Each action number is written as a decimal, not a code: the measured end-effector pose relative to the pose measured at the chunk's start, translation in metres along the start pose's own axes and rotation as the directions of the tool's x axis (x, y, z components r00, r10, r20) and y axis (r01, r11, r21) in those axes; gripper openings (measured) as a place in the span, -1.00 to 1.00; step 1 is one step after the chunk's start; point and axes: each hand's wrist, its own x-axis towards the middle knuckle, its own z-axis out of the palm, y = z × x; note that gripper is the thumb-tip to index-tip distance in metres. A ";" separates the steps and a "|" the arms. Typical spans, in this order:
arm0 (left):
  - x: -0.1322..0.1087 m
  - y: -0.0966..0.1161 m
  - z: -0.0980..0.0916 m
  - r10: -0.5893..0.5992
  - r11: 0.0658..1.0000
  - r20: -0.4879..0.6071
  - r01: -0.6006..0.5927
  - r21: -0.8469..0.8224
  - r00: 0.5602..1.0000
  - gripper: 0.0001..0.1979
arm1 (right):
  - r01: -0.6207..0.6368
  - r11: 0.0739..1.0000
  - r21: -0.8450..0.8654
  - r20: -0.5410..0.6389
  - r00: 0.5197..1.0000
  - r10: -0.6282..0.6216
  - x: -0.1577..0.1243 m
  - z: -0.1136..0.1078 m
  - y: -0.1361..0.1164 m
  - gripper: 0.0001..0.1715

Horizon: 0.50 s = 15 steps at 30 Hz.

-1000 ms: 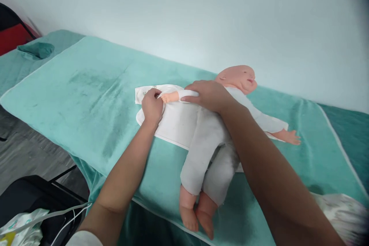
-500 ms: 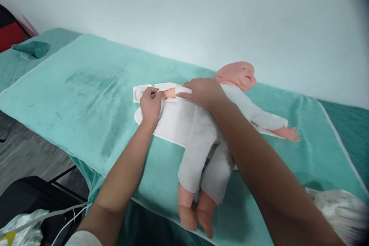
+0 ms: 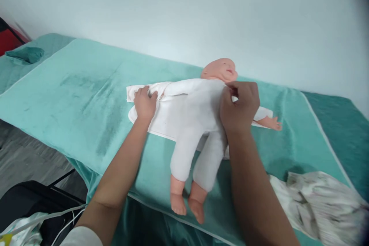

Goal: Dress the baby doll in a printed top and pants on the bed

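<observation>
A baby doll point(image 3: 201, 100) with a white cloth body lies on its back, its head towards the wall, on a spread white baby shirt point(image 3: 165, 121). My left hand point(image 3: 145, 103) rests on the shirt's left sleeve point(image 3: 134, 94), thumb and fingers apart. The doll's arm point(image 3: 178, 87) on that side runs towards this sleeve, and its hand is out of sight. Over the doll's chest and other shoulder, my right hand point(image 3: 240, 105) is closed in a pinch. What it holds, if anything, I cannot make out. Beyond it, the doll's other hand point(image 3: 272, 123) sticks out of the right sleeve point(image 3: 263, 113).
A green cover point(image 3: 86, 103) lies over the long bed beside the pale wall point(image 3: 173, 11). Crumpled patterned cloth point(image 3: 323, 203) lies at the near right. A black chair point(image 3: 31, 196) with cloth and white cables stands at the lower left.
My right hand has left the doll's left-side arm and moved right across its chest. My left hand has loosened its pinch on the sleeve edge. The doll's arm there now shows uncovered.
</observation>
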 end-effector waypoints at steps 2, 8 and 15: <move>-0.001 0.002 -0.001 0.032 0.998 -0.020 -0.030 0.059 0.999 -0.60 | -0.127 0.991 -0.036 -0.034 0.991 0.126 -0.011 -0.011 0.022 -0.72; -0.005 0.004 -0.004 0.119 0.992 -0.056 -0.117 0.038 0.991 -0.81 | -0.461 0.888 0.006 0.160 0.877 0.454 -0.029 -0.017 0.050 -0.56; -0.021 0.030 -0.002 0.178 0.956 -0.004 -0.174 -0.234 0.984 -0.86 | -0.494 0.826 0.272 0.347 0.851 0.394 -0.029 -0.011 0.044 -0.30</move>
